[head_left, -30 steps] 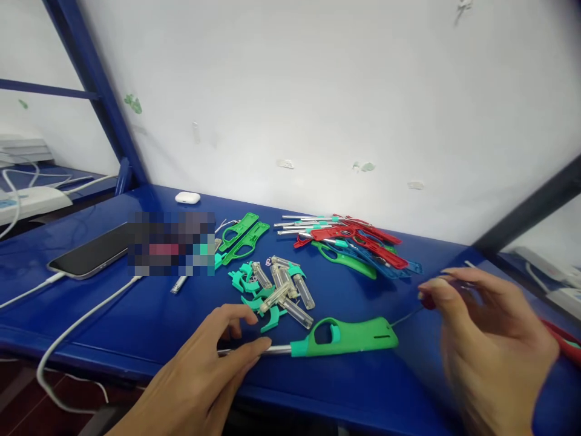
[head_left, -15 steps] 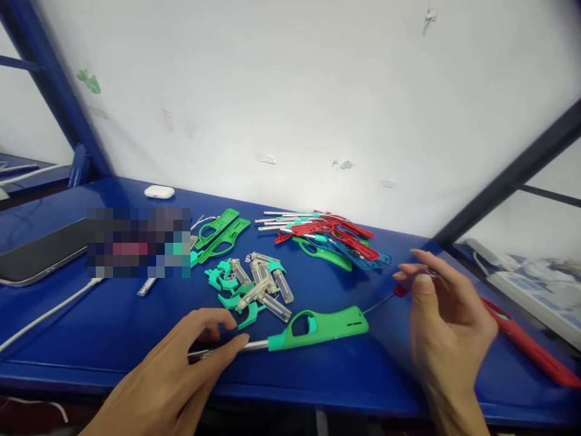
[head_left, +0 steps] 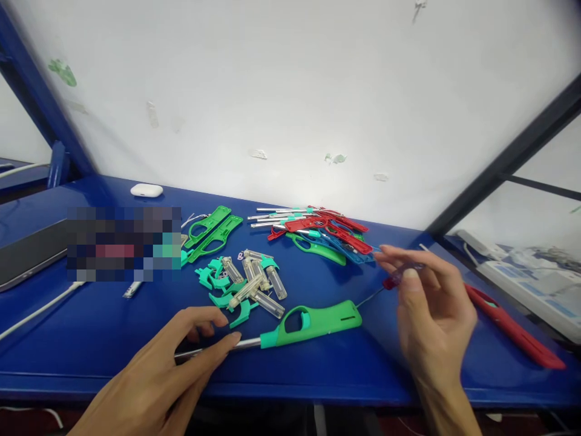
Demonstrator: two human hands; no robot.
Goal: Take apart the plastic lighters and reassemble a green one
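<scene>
A green utility lighter lies at the front of the blue table, its metal tube pointing left. My left hand pinches that tube between thumb and fingers. In my right hand is a screwdriver with a translucent red-purple handle, gripped between thumb and fingers. Its thin shaft slants down to the butt end of the lighter; whether the tip sits inside the end or only against it, I cannot tell. Just behind the lighter lie clear fuel tanks and turquoise triggers in a loose heap.
Green casing halves lie at back left, and a pile of red, blue and green lighter parts at back centre. A red lighter casing rests at right. Also there are a white earphone case, a dark phone and a power strip.
The whole view has shifted slightly, so things appear farther left. My right hand has come a little closer to the lighter with the screwdriver. My left hand keeps its hold on the tube.
</scene>
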